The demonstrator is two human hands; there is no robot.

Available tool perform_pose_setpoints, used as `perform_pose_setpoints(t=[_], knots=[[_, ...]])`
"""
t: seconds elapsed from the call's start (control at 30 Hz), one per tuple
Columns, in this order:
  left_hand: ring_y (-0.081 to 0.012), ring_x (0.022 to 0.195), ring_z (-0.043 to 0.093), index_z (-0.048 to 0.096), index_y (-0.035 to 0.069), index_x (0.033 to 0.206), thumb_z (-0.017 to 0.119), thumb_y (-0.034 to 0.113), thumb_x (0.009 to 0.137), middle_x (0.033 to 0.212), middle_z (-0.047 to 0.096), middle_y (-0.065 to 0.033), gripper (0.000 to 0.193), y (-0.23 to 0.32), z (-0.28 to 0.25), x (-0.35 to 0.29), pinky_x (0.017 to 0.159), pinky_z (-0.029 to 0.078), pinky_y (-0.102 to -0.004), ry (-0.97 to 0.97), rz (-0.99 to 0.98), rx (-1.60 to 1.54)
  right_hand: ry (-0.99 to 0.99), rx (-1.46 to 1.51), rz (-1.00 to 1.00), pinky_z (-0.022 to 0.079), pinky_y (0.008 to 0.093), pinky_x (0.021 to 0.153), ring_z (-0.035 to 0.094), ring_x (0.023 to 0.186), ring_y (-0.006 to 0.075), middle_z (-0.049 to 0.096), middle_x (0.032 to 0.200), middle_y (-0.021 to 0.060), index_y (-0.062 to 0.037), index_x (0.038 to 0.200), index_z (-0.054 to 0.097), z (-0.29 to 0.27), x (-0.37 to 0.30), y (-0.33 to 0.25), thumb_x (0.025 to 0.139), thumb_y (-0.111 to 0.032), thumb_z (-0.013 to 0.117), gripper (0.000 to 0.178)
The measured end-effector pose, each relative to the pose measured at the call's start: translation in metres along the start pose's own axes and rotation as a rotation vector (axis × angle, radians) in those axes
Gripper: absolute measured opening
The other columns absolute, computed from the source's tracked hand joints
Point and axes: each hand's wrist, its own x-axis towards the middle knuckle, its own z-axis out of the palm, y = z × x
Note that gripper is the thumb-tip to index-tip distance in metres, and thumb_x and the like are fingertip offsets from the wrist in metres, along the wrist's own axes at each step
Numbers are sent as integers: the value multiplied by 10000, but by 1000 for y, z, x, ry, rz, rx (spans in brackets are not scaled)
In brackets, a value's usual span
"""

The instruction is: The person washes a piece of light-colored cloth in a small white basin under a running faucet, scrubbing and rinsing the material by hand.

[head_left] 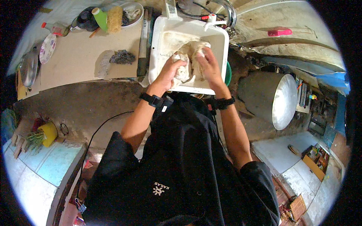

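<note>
A wet, off-white cloth (183, 74) is bunched up inside the white sink (157, 37). My left hand (169, 72) has its fingers closed around the left part of the cloth. On the right, my right hand (209, 67) grips the other side of the cloth, with its fingers curled over the top. Both hands are inside the sink near its front edge, a short way apart. Above the sink's far right corner hangs a white tap (212, 22) with a red mark on it. Black straps with small devices circle both wrists.
A dark scouring pad (122, 57) lies on the cardboard-covered counter (75, 64) to the left. Farther back are a bowl (140, 22), a yellow sponge (114, 19) and a green container (100, 19). A large metal pot (260, 94) stands at right, below a pink brush (279, 32).
</note>
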Motion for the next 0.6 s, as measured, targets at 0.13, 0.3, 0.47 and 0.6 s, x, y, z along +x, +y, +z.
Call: perform_pose_setpoints(t=[0.13,0.3,0.47,0.6], knots=[[-104,852,671,585,84,1381,598,85,945,1018,687,-8,436,-22,17,6,737,572,-282,-32,42,176,40,-435,-69,511,411,688,634,721,265,638,798,164,-18,1227,606,19,3,-9,1079,-331,589,347],[-63,715,575,587,84,1382,545,122,1010,907,630,32,376,-23,34,1,612,490,-218,22,93,251,90,-441,-148,510,419,755,641,822,280,697,985,183,-7,1231,615,13,24,6,1110,-421,484,451],[-127,908,675,618,41,1319,504,153,1076,1125,703,-39,290,-18,-12,15,804,570,-291,147,191,147,-71,-167,-127,507,381,633,573,665,276,634,883,92,-47,1228,647,40,-19,-22,1100,-339,547,334],[-127,942,689,620,44,1316,503,162,1081,1121,703,-31,288,0,20,-3,822,578,-293,-2,161,90,46,-619,-353,505,405,634,625,686,308,685,931,200,-28,1203,645,38,-6,-33,1046,-309,631,322]])
